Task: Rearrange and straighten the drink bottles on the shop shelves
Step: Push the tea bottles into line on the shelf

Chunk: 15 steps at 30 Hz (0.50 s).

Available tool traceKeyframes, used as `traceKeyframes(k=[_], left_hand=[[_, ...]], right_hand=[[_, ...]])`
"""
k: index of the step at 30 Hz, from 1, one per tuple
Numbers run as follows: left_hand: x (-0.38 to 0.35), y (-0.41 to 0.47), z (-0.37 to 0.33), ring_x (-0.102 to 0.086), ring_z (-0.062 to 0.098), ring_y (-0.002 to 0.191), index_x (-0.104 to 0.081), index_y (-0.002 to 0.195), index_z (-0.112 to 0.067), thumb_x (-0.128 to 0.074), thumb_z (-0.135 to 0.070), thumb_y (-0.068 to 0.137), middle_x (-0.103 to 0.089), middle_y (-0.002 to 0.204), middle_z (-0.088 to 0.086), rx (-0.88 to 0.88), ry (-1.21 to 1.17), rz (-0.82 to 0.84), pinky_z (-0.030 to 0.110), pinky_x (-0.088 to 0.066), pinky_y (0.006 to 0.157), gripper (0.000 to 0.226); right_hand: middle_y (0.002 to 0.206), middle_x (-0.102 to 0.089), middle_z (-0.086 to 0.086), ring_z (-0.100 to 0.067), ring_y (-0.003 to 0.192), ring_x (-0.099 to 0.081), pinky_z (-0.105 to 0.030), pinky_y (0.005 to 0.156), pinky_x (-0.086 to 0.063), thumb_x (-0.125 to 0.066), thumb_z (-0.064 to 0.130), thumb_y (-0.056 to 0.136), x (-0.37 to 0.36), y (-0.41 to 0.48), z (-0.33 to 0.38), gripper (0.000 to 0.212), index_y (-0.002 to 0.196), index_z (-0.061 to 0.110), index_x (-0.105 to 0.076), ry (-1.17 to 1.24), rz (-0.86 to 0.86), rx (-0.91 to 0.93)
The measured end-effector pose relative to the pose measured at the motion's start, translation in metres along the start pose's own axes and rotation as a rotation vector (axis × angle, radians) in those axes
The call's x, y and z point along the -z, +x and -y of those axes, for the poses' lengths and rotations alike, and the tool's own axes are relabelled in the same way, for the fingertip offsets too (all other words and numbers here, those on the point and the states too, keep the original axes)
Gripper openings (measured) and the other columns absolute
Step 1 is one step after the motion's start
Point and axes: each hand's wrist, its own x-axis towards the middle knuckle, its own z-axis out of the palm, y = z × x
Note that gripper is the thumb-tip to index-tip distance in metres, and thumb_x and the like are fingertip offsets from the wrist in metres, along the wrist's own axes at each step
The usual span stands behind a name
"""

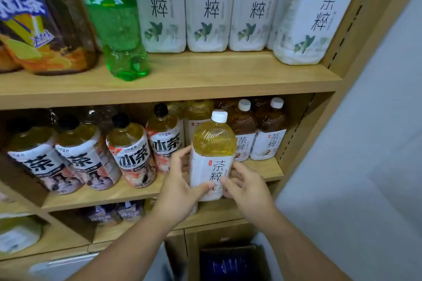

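upper shelf (pixel 205 75): white-label tea row (pixel 209 9) faced front, end bottle (pixel 315 20) turned askew, judged left to straighten. middle shelf (pixel 114 194): black-capped bottles (pixel 130 150) leaned, unsorted. yellow tea bottle (pixel 213 155): upright at that shelf's front edge, apparently not yet seated. left hand (pixel 180 187), right hand (pixel 246 187): fingers curled round its label.

We can't see caps on the top-shelf tea bottles (pixel 209 9), the edge cuts them off. The low purple bottles (pixel 104 214) are just blur, and the yellow tea bottle (pixel 213 143) covers another behind.
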Motion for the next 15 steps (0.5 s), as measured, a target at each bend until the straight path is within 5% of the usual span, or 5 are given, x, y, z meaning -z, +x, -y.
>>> traceKeyframes(k=[5,10,15], left_hand=[[-0.014,0.021,0.028,-0.052,-0.009,0.120,-0.026,0.121,-0.072,-0.095,-0.023,0.069,-0.050,0.131,-0.025,0.016,0.035,-0.020,0.012,-0.049,0.092,0.099],[-0.019,0.032,0.047,-0.052,-0.018,0.117,-0.022,0.120,-0.080,-0.091,-0.018,0.074,-0.050,0.128,-0.032,0.047,0.027,-0.044,0.009,-0.052,0.088,0.104],[-0.019,0.024,0.050,-0.057,0.001,0.124,-0.030,0.152,-0.047,-0.088,-0.030,0.078,-0.057,0.136,-0.019,0.086,0.184,-0.122,0.036,-0.058,0.096,0.096]], right_hand=[[0.116,-0.075,0.016,-0.003,0.112,-0.070,-0.041,0.093,-0.061,-0.064,0.008,0.099,0.000,0.030,-0.019,0.040,0.115,0.046,-0.064,-0.001,-0.014,-0.039],[0.120,-0.074,0.014,0.001,0.112,-0.069,-0.031,0.091,-0.061,-0.064,0.008,0.099,-0.010,0.045,-0.033,0.045,0.140,0.028,-0.062,-0.040,-0.071,0.032],[0.116,-0.069,0.023,0.011,0.107,-0.066,-0.013,0.083,-0.057,-0.067,0.015,0.098,-0.023,0.042,-0.035,0.049,0.145,0.025,-0.057,-0.153,-0.169,0.144]])
